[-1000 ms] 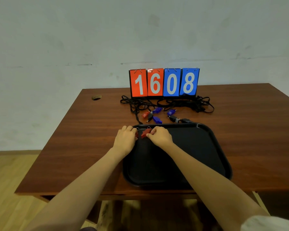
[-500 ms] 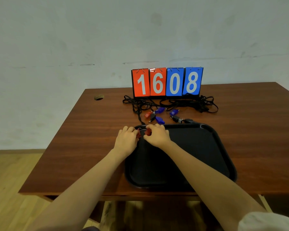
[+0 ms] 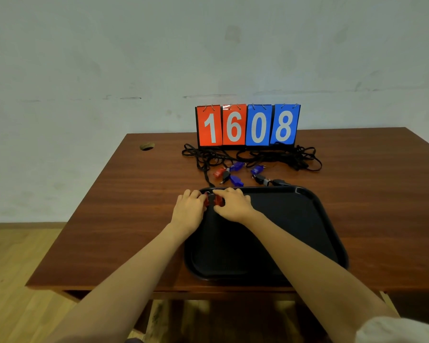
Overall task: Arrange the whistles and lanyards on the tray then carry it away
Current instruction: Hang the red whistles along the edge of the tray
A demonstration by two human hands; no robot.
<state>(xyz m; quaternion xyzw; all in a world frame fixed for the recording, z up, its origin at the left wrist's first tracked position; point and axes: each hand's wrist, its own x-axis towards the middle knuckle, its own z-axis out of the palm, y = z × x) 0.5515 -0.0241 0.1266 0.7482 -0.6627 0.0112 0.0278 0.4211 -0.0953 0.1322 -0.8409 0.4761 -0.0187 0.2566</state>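
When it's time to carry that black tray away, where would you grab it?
Likely by the raised rim of the black tray, gripping both long sides and coming in from left and right. It lies flat on the table, so only the upturned lip offers a hold. Opposite grips should keep it level.

The tray is plain black, on a reddish-brown table with wood grain. The lanyards are black. The loose whistles are blue, red and black; the held whistle is red. The scoreboard has white digits on two red and two blue cards.
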